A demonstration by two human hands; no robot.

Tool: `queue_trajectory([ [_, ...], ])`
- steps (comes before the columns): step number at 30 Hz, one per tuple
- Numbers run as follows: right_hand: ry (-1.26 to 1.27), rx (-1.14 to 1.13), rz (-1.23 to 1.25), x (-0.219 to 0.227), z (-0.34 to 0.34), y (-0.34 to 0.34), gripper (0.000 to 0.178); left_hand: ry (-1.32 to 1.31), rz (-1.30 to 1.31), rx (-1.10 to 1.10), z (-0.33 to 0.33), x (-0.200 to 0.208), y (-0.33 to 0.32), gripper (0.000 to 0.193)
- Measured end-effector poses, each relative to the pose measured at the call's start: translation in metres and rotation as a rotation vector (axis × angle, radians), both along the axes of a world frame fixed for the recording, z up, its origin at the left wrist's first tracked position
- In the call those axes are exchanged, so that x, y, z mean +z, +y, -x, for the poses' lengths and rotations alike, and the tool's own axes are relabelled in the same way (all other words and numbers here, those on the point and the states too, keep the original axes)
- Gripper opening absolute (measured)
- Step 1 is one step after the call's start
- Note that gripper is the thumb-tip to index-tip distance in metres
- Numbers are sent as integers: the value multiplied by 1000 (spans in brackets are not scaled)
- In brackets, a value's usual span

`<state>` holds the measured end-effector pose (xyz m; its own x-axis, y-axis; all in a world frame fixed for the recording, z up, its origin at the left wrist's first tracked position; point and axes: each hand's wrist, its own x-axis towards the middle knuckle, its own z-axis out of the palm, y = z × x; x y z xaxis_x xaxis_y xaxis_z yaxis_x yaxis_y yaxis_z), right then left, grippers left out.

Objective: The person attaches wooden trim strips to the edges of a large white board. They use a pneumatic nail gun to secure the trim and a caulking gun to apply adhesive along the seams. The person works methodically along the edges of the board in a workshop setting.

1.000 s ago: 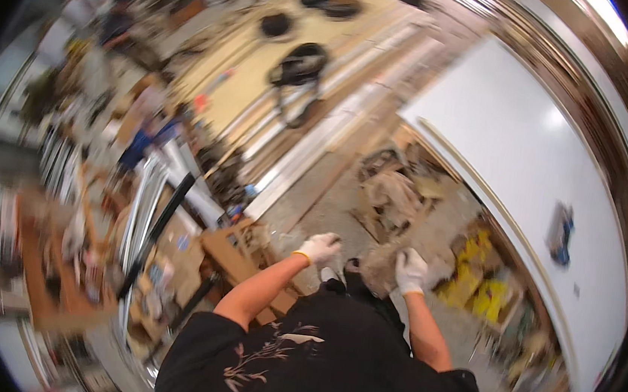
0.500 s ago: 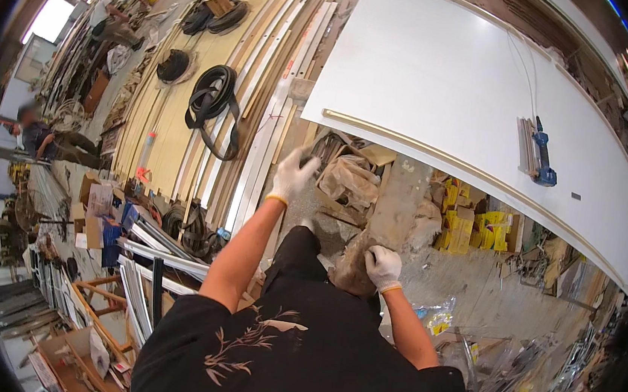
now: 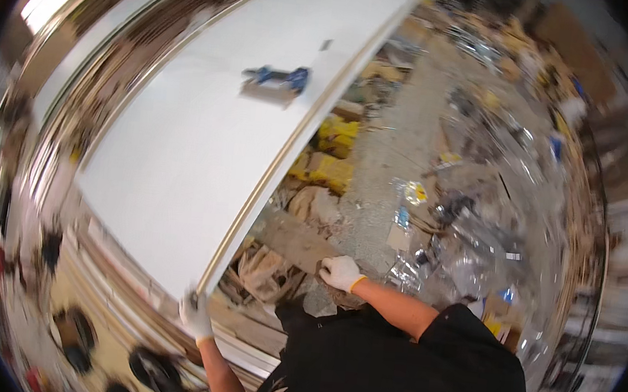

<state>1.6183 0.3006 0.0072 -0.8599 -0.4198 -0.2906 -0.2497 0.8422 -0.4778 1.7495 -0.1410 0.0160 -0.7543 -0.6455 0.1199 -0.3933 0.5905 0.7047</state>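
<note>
A large white panel (image 3: 192,124) lies at a slant, with a gold-coloured strip (image 3: 271,173) along its near edge. My left hand (image 3: 196,316), in a white glove, is at the panel's near corner, against the end of the strip. Motion blur smears its fingers. My right hand (image 3: 340,273), gloved too, is closed on the near end of a dusty brown board (image 3: 298,241) below the panel's edge. The fingertips are partly hidden. On the panel lies a blue cordless power tool (image 3: 284,79), away from both hands.
Yellow packages (image 3: 328,169) and a crumpled brown bag (image 3: 263,273) sit beside the panel. Clear plastic wrapping (image 3: 475,249) litters the floor at right. Black coils (image 3: 158,372) rest on long boards at lower left.
My view has swung to the right, so the panel now lies to the left. My left hand, raised with fingers apart before, has reached the panel's corner. My right hand stays at the board.
</note>
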Motion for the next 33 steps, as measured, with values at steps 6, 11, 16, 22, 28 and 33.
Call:
queue_trajectory([
  [6, -109, -328, 318, -5, 36, -23, 45, 125, 67, -75, 6, 42, -1, 21],
  [11, -154, -520, 655, 60, 130, -53, 39, 362, -100, -33, -13, 119, 12, 18],
  [16, -585, -846, 1652, 88, 234, -77, 48, 529, -284, -31, -44, 134, 10, 21],
  [22, -442, -926, 1860, 103, 292, -86, 49, 247, -255, 200, -63, 203, 44, 28],
  [28, -90, -984, 1579, 87, 315, -75, 46, 430, -518, 232, -47, 199, 68, 31],
  [33, -77, -911, 1333, 106, 308, -66, 45, 455, -527, 209, -44, 191, 66, 32],
])
